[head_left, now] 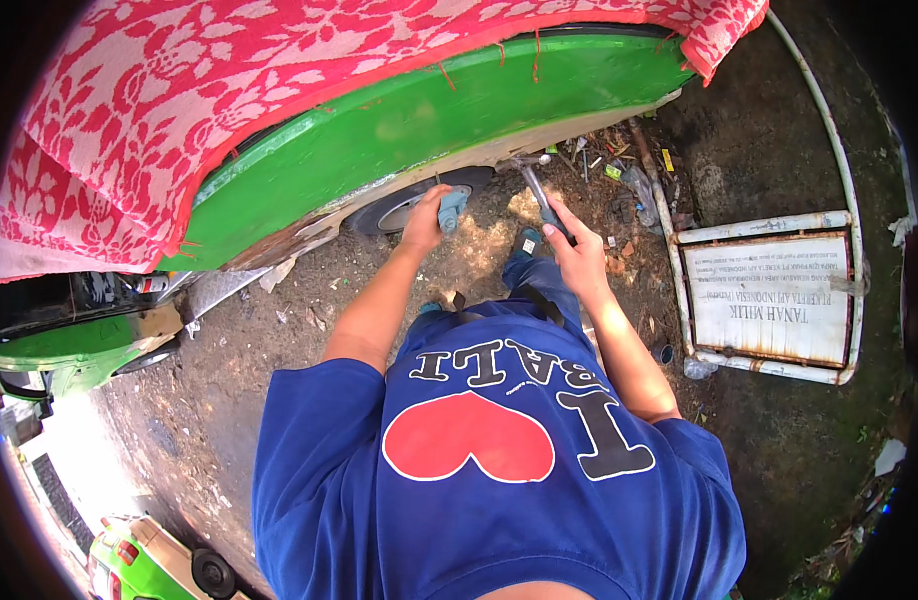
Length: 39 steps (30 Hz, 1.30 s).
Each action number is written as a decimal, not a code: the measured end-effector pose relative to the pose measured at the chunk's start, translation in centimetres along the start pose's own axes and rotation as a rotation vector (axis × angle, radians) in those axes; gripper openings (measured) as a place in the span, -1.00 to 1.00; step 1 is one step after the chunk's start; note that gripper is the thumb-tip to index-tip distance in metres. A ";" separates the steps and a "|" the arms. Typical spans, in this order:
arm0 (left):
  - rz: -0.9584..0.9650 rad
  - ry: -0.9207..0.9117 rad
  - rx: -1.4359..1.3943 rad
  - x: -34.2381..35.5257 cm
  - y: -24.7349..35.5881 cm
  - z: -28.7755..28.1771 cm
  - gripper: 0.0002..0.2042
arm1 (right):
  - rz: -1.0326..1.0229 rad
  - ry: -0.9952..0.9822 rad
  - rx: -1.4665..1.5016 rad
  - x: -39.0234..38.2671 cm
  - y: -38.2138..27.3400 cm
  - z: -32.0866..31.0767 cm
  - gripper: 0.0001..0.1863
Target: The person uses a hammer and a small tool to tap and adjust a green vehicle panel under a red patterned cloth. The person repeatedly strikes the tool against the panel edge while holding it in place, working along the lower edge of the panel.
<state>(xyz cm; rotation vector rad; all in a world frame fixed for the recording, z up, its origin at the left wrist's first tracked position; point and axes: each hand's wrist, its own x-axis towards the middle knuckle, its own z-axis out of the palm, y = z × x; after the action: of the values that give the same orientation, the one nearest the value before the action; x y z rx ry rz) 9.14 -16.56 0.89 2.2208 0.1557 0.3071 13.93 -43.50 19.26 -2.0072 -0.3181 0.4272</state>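
My left hand point(426, 222) is closed around a crumpled blue-grey cloth point(453, 210), in front of a car wheel point(391, 214). A thin dark tip sticks up by the fingers; what it belongs to I cannot make out. In my right hand point(581, 262) is a hammer point(535, 188), gripped by its dark handle with the metal head pointing away from me. The hammer head is close to the lower edge of a green car body point(409, 140); whether they touch I cannot tell. Paint along that lower edge looks pale and patchy.
A red and pink floral cloth point(229, 90) drapes over the car. To the right, a rusty white metal frame with a sign panel point(769, 290) lies on the dirt ground point(249, 400). Litter and a plastic bag point(639, 190) lie nearby. Another green vehicle point(129, 560) is at lower left.
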 end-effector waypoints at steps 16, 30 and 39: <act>-0.074 0.013 -0.005 4.2 -0.7 0.1 -0.52 | -0.062 -0.069 0.017 6.0 2.9 -3.1 -0.50; -0.013 0.136 -0.077 8.2 -1.2 -1.4 -0.64 | -0.336 -0.234 -0.179 7.9 0.8 1.6 -0.52; -0.066 0.130 -0.156 8.9 -3.7 0.8 -0.68 | -0.542 -0.162 -0.322 9.5 2.3 6.6 -0.48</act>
<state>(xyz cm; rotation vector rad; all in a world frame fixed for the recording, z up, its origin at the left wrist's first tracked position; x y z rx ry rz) 17.89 -12.91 -1.04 2.0378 0.2655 0.4134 19.76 -35.49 12.95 -2.0887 -1.0571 0.1994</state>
